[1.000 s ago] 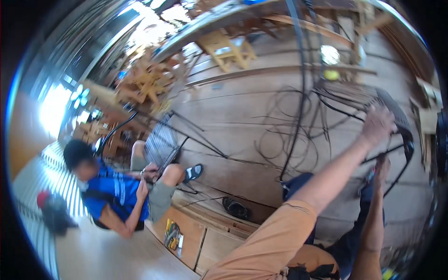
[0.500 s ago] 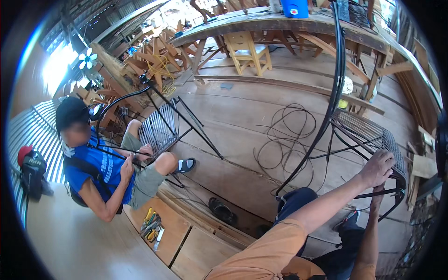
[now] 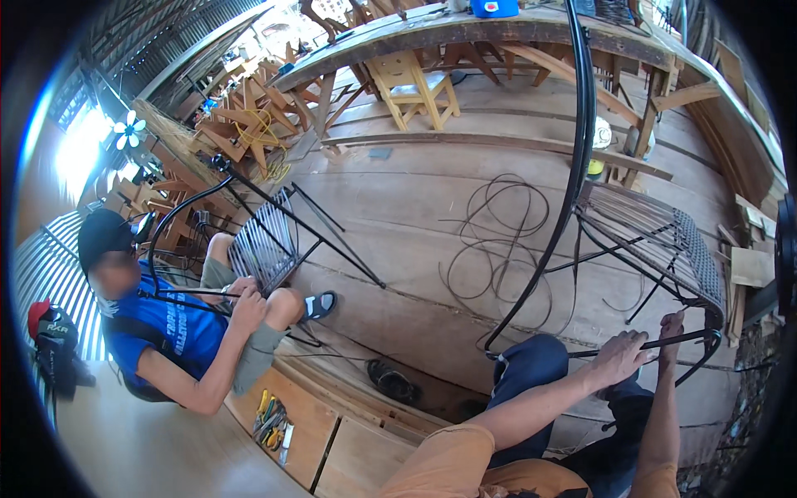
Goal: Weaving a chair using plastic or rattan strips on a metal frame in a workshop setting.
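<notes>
In front of me, to the right, stands a black metal-framed chair (image 3: 573, 195) tilted over, its seat (image 3: 697, 257) partly woven with dark strands. My left hand (image 3: 618, 358) is closed beside the frame's lower bar (image 3: 689, 337); whatever its curled fingers hold is hidden. My right hand (image 3: 670, 330) is raised at that bar, just below the woven edge, its fingers together. Too little shows to tell what lies between them. Coils of thin brown strand (image 3: 506, 241) lie on the floor beyond my knee.
At left, a person in a blue shirt (image 3: 178, 332) works on a similar black-framed chair (image 3: 266, 241). Pliers and other hand tools (image 3: 270, 422) lie on a wooden board near that person. A long workbench (image 3: 465, 37) stands at the back, with a small yellow chair (image 3: 411, 90) below it.
My left hand has come off the woven seat and moved down and left to the lower bar. My right hand now shows more fully. The view has shifted slightly.
</notes>
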`<move>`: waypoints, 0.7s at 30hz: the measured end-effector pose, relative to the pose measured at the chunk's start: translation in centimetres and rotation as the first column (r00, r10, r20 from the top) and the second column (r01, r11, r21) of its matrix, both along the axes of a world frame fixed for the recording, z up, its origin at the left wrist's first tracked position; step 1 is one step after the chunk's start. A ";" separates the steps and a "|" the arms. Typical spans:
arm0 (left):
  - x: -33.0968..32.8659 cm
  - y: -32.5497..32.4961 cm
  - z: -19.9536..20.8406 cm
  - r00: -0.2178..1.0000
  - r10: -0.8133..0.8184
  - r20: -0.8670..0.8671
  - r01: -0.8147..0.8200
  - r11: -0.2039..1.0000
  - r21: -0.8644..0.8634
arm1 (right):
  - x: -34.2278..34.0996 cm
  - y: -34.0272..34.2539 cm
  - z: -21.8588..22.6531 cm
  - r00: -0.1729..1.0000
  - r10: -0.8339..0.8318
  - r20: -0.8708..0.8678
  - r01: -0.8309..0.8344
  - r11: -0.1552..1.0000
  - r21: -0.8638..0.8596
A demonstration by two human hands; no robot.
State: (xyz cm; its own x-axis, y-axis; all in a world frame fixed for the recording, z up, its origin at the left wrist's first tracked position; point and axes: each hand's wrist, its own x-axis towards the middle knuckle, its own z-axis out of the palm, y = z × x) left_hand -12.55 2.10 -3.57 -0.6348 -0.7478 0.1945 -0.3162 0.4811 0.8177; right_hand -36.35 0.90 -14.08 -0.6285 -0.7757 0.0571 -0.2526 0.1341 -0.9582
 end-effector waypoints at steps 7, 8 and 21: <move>4.7 7.8 15.2 0.192 -0.190 -0.963 0.871 0.486 0.078 | 2.1 -0.9 0.6 0.999 0.044 -0.023 -0.045 0.998 -0.040; 4.5 6.6 15.3 0.165 -0.199 -0.966 0.898 0.435 0.064 | 1.3 0.0 0.0 1.000 -0.009 -0.020 0.009 1.000 -0.025; 6.0 8.7 19.5 0.154 -0.940 -0.306 0.232 0.335 -0.913 | 0.4 1.3 -0.9 0.986 0.024 0.165 -0.013 0.998 -0.068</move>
